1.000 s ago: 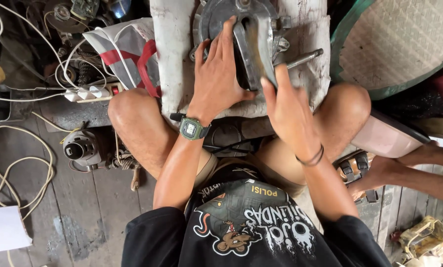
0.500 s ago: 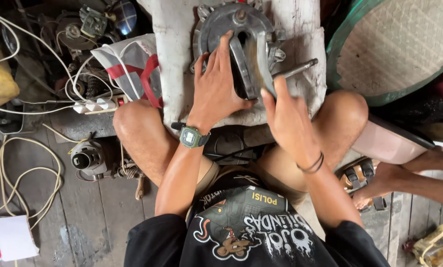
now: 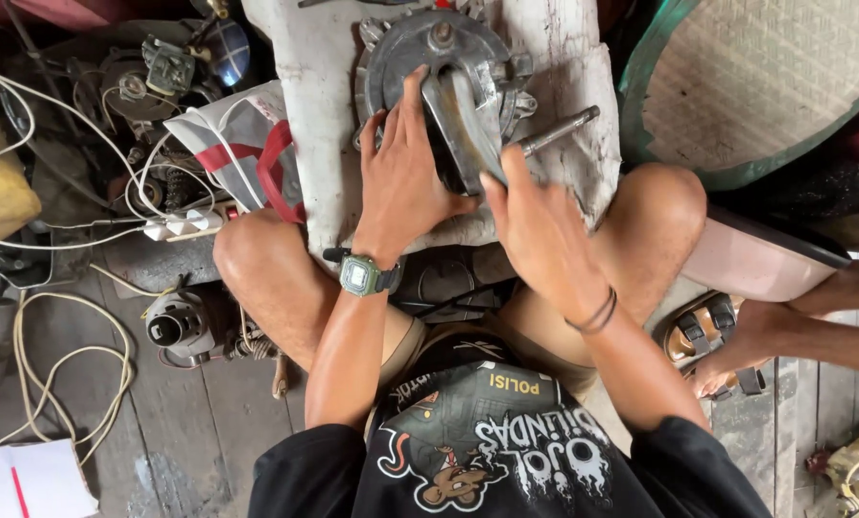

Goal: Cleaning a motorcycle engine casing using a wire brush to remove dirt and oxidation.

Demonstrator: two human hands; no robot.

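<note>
**A:** What is changing in the head view since a moment ago?

**B:** Not much. Both hands are staying on the round grey metal motor part (image 3: 436, 67). The left hand (image 3: 405, 177) is sliding a little higher on it, and the whole view is drifting a bit, so the things on the floor are sitting lower in the picture.

**A:** Where is the motor part lying?

**B:** It is lying on a worn white board (image 3: 305, 115) that is resting across the person's bare knees, near the top middle of the view. One thin metal shaft (image 3: 559, 129) is sticking out of it to the right.

**A:** What are the fingers doing?

**B:** The left hand's fingers are spreading out flat on the part — pressing it, not wrapping around it. The right hand (image 3: 544, 225) is touching the curved metal band across the part; its fingers are bending a little, but I cannot tell if they are gripping it.

**A:** Count things for me!

**B:** Two hands, one green wristwatch (image 3: 360, 276) on the left wrist, one dark band (image 3: 597, 312) on the right wrist. One white power strip (image 3: 182, 226) and one small drill-like tool (image 3: 175, 326) on the floor to the left. One woven mat (image 3: 765, 77) at the top right — and another person's foot (image 3: 770, 331) at the right edge.
</note>
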